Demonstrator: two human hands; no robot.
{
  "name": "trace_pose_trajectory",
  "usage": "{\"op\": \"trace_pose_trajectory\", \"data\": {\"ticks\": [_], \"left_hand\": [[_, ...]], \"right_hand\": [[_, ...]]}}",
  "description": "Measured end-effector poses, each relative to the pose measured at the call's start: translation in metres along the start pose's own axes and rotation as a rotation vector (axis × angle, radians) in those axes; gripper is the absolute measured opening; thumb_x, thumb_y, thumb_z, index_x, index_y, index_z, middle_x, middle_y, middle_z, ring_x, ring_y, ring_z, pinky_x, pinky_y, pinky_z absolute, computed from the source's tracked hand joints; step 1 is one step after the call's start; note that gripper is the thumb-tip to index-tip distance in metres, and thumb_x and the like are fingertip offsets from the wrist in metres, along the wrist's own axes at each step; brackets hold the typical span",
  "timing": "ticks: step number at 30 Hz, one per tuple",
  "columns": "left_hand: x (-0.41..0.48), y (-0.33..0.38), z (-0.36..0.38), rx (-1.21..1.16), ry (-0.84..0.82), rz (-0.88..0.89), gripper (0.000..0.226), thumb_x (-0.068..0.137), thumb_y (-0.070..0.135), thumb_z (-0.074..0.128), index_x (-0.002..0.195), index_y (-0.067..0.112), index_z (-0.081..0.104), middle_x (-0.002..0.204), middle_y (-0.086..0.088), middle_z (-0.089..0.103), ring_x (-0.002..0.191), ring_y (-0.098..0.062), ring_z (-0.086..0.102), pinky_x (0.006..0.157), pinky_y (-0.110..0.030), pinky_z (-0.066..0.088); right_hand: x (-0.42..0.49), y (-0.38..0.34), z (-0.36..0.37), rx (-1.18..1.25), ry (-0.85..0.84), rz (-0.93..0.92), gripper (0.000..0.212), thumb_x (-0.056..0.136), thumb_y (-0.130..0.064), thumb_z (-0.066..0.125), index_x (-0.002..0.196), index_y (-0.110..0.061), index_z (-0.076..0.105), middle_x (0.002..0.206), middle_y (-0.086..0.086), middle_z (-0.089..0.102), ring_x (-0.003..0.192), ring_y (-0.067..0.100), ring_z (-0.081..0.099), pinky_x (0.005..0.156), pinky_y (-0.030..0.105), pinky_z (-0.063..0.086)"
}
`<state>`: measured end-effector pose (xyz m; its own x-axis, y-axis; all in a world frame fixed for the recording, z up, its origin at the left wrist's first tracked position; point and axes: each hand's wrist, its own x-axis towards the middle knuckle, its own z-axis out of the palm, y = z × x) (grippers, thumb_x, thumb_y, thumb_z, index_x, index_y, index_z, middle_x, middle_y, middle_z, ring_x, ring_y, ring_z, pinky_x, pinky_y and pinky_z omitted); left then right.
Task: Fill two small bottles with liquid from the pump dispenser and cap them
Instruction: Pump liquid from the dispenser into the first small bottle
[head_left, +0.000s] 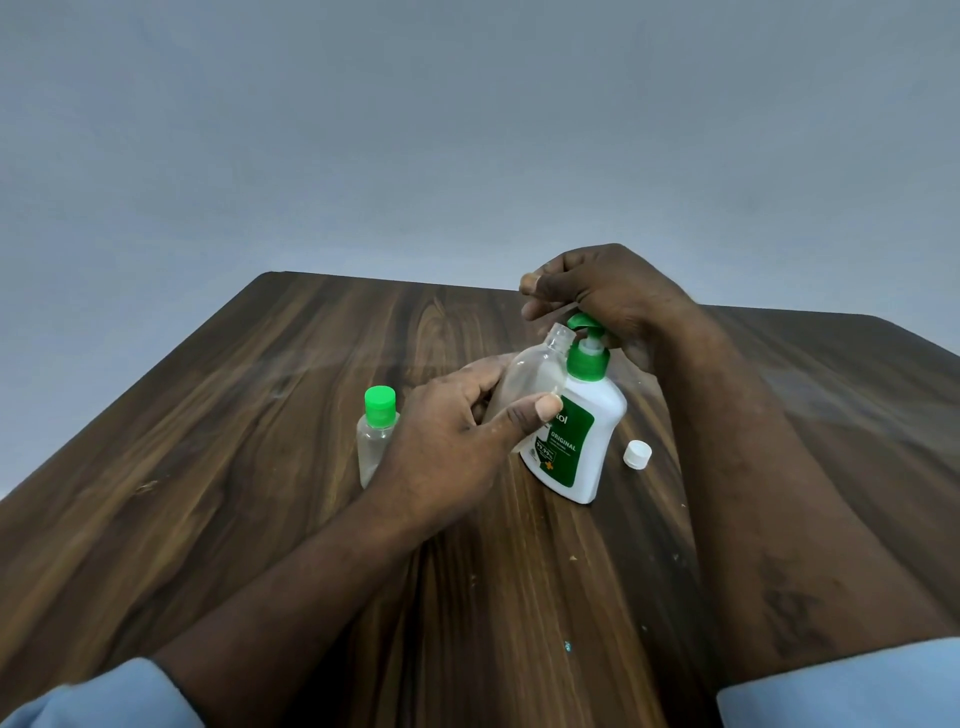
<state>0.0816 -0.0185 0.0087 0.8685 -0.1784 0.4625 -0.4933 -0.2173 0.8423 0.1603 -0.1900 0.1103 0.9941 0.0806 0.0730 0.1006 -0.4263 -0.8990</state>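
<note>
While the left hand's (447, 441) fingers (540, 410) wrap around an uncapped clear bottle (535, 374), the thumb presses its near side and the bottle tilts so that its open neck sits just under the green spout of the pump dispenser (576, 431), a little right of the frame's centre. The right hand (608, 296) rests on top of the pump head, its fingers curled loosely over it with the fingertips pointing left; the palm covers most of the pump. The dispenser is white with a green collar and a green label, and it stands upright on the dark wooden surface (260, 415). Left of the left hand, partly hidden behind it, a second clear bottle (376, 436) stands upright with a green cap on. A small white cap (637, 454) lies on the surface to the right of the dispenser, apart from it. Light blue sleeves (841, 686) show at both lower corners.
</note>
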Motion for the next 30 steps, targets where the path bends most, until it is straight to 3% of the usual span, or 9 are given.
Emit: {"op": "trace_pose_trajectory", "data": {"ticks": [9,13,16,21,27,30], "left_hand": [[-0.0002,0.0005,0.0023,-0.104,-0.029,0.054,0.041,0.095,0.037,0.065,0.135,0.029,0.059,0.122,0.015,0.072,0.113,-0.002,0.069,0.086,-0.024,0.060],[0.0007,0.0001,0.0048,-0.285,0.009,-0.027,0.034,0.098,0.020,0.064,0.131,0.011,0.066,0.093,0.009,0.077,0.075,0.002,0.069,0.059,-0.012,0.051],[0.0000,0.0006,0.0063,-0.449,0.027,-0.126,0.037,0.094,0.029,0.066,0.125,0.010,0.069,0.087,-0.001,0.077,0.071,-0.006,0.066,0.052,-0.017,0.048],[0.0002,-0.0045,0.0056,-0.655,-0.025,-0.229,0.043,0.092,0.036,0.066,0.123,0.007,0.071,0.111,-0.021,0.075,0.081,-0.017,0.064,0.060,-0.022,0.051],[0.0017,-0.0071,0.0029,-0.760,-0.010,-0.299,0.042,0.093,0.036,0.065,0.123,0.007,0.073,0.096,-0.019,0.075,0.086,-0.022,0.064,0.077,-0.031,0.048],[0.0015,-0.0048,0.0041,-0.786,0.001,-0.294,0.042,0.095,0.036,0.064,0.123,0.005,0.072,0.096,-0.020,0.075,0.081,-0.018,0.064,0.076,-0.030,0.047]], "right_hand": [[-0.0010,0.0021,-0.0021,-0.023,-0.013,-0.014,0.025,0.095,-0.021,0.071,0.111,-0.002,0.074,0.090,0.006,0.081,0.082,0.028,0.057,0.078,0.044,0.041],[0.0011,0.0049,0.0000,-0.050,-0.021,-0.017,0.015,0.093,-0.019,0.070,0.099,-0.007,0.075,0.092,0.007,0.081,0.084,0.027,0.059,0.078,0.045,0.041],[0.0021,0.0070,0.0022,-0.067,-0.050,-0.004,0.012,0.092,-0.020,0.070,0.094,-0.010,0.077,0.090,0.007,0.081,0.082,0.026,0.061,0.080,0.046,0.045],[0.0054,0.0074,0.0007,-0.121,-0.022,-0.007,0.014,0.093,-0.024,0.071,0.090,-0.013,0.079,0.086,0.008,0.077,0.080,0.025,0.058,0.076,0.044,0.043],[0.0047,0.0018,0.0000,-0.134,0.012,-0.027,0.020,0.092,-0.029,0.075,0.093,-0.009,0.079,0.074,0.002,0.067,0.067,0.019,0.053,0.068,0.036,0.042],[0.0040,0.0023,0.0003,-0.113,0.014,-0.017,0.020,0.092,-0.026,0.074,0.091,-0.006,0.078,0.059,-0.012,0.063,0.058,0.016,0.047,0.061,0.031,0.037]]}}
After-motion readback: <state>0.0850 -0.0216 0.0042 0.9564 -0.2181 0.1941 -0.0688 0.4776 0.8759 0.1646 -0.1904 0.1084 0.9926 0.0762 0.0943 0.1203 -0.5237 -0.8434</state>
